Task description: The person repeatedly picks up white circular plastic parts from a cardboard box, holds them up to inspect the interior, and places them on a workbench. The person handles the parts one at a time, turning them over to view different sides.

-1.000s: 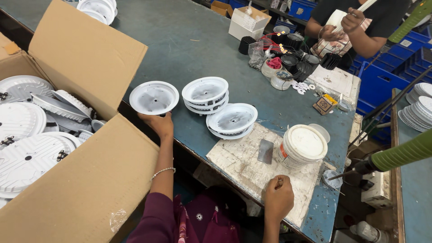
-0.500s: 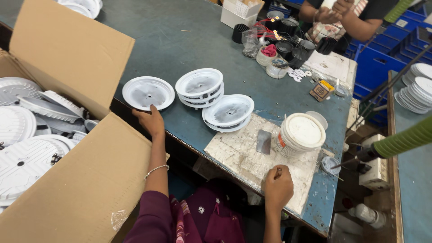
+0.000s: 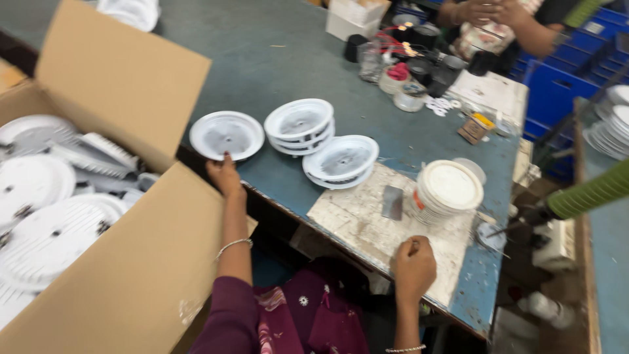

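Observation:
My left hand [image 3: 224, 174] grips the near rim of a white round dish-shaped housing [image 3: 227, 134] that lies at the table's near edge. To its right are a stack of the same white housings [image 3: 299, 124] and another stack [image 3: 341, 160]. My right hand [image 3: 414, 263] rests as a closed fist on a worn white board [image 3: 367, 226] at the table's front; I see nothing in it. A small grey metal scraper [image 3: 392, 202] lies on that board just beyond the fist.
An open cardboard box [image 3: 111, 282] full of white round housings [image 3: 39, 229] stands at my left. A white tub with a lid [image 3: 447, 191] sits by the board. Small parts, jars and wires [image 3: 413, 59] crowd the far side, where another person's hands [image 3: 488, 12] work.
The housing in my left hand has come down onto the table at its near edge. My right fist has stayed on the board. The view has shifted slightly.

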